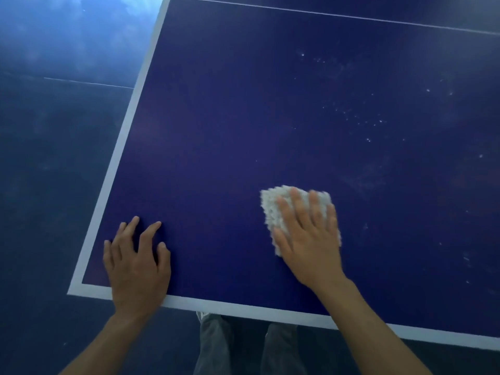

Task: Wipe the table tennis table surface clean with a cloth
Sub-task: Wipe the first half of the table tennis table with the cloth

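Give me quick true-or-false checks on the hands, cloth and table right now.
1. The right hand presses flat on the cloth. True.
2. The left hand holds a second cloth. False: it rests bare on the table.
3. White specks dot the table beyond and to the right of the cloth. True.
4. The cloth lies on the white border. False: it lies on the blue, well inside the border.
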